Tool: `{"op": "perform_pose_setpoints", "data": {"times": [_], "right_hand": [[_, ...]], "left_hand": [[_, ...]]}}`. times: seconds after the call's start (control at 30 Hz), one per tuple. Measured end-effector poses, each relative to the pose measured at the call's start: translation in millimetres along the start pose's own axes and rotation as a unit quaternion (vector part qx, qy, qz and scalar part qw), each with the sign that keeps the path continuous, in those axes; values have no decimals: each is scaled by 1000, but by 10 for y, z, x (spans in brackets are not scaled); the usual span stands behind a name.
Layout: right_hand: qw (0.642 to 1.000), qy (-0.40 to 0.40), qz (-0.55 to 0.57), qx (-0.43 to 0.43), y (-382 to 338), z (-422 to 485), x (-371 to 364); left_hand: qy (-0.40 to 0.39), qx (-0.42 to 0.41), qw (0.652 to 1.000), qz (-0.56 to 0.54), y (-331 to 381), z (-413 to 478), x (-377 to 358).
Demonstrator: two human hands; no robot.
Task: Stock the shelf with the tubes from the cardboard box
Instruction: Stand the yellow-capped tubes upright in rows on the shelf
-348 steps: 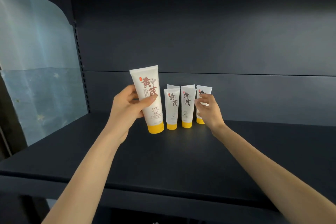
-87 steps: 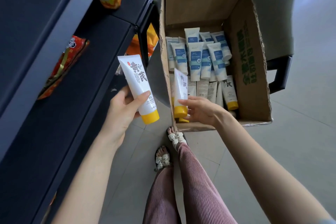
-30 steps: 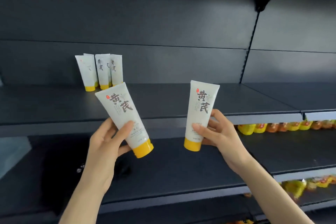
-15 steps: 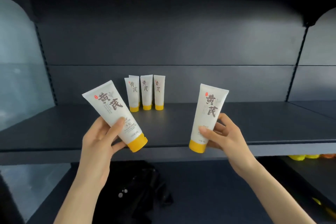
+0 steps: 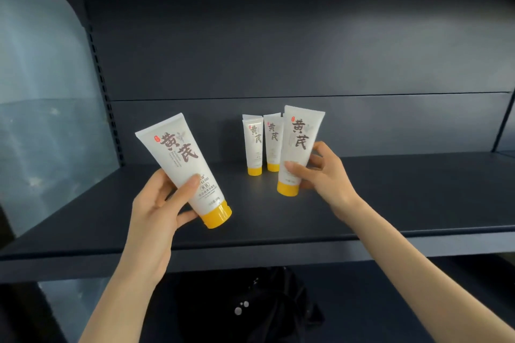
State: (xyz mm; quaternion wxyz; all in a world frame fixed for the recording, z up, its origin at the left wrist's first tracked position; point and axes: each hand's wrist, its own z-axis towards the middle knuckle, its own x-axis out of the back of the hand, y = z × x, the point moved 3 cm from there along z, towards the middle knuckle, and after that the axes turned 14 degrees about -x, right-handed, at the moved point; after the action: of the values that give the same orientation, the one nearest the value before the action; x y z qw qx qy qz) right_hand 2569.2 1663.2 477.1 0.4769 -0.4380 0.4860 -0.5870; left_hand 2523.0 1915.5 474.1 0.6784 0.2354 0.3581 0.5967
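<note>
With the left hand [image 5: 158, 203], gripping a white tube with yellow cap, the left tube [image 5: 181, 164]: thumb across the printed front, other fingers curled behind the lower body. Held tilted, flat sealed end up and to the left, cap down and to the right, above the front part of the shelf [image 5: 390, 198] and not touching it.

With the right hand [image 5: 326, 175], pinching the right tube [image 5: 301, 142] of the same kind: thumb on the front, fingers at the right edge and behind. Held almost upright, cap downward, very near the shelf surface; cannot tell if touching it. Placed just in front of the standing tubes [image 5: 254, 145], two labels seen there, caps down, close to the back panel [image 5: 278, 50], and partly covering the right one. Well apart from the left tube.

Below the shelf, on the lower level, a dark bundle [image 5: 250, 306], not clear what. At the left, a pale translucent side panel [image 5: 41, 120].
</note>
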Motion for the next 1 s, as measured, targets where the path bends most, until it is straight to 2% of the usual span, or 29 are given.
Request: {"op": "perform_pose_setpoints", "data": {"times": [0.3,0.53,0.9,1.0], "right_hand": [[990,36,-131,-33,281,813,-454],[987,62,-144,-40,419,1002,-536],[982,49,-180,-40,430,1073,-600],[983,52,-165,-62,445,1108,-620]], "left_hand": [[-1,-7,1000,3,-45,65,147],[7,-18,999,25,-49,103,233],[24,-11,999,37,-201,143,70],[21,-9,999,45,-243,156,45]]}}
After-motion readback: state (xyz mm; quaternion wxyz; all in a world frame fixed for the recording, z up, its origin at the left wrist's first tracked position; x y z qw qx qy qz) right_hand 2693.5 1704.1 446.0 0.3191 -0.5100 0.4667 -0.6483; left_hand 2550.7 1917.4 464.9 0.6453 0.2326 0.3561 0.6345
